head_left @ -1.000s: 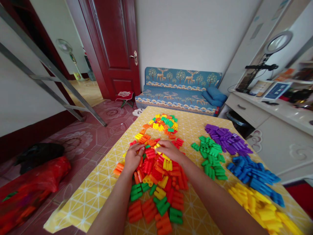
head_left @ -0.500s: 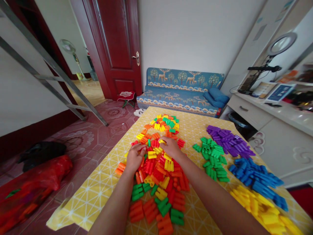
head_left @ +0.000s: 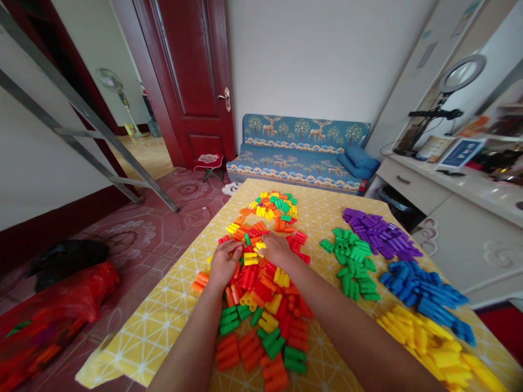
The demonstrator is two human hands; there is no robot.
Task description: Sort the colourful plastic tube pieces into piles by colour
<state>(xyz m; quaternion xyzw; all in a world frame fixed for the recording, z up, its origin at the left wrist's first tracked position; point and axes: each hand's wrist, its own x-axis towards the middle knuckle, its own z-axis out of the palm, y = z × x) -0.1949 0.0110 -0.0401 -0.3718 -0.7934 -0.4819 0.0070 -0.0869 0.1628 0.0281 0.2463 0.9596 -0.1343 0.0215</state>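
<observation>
- Since the earlier frame, the person's right hand [head_left: 278,251] has shifted slightly leftward, nearer to the left hand [head_left: 223,263], which has hardly moved.
- Both hands are at the far part of a mixed heap of plastic building blocks [head_left: 263,288], which lies between the forearms on the cloth-covered tabletop [head_left: 143,321].
- Fingers of the right hand bend towards a yellow block [head_left: 260,246] at their tips; whether it is pinched or merely touched cannot be told. The left hand curves inward, and any grip there is hidden.
- A weak hold could let that yellow block slip back into the heap, where a second yellow block [head_left: 250,258] lies close by and might be confused with it.
- Tilted, loosely stacked pieces could slump if one were pulled from underneath.
- Sideways movement of the right forearm [head_left: 347,310] could brush the green block pile [head_left: 357,256] or the yellow block pile [head_left: 433,348] and scatter pieces.
- A careless left wrist could nudge the orange block [head_left: 200,280] beside it.
- Blue blocks [head_left: 425,291] near the right edge could drop off if the tabletop were bumped.
</observation>
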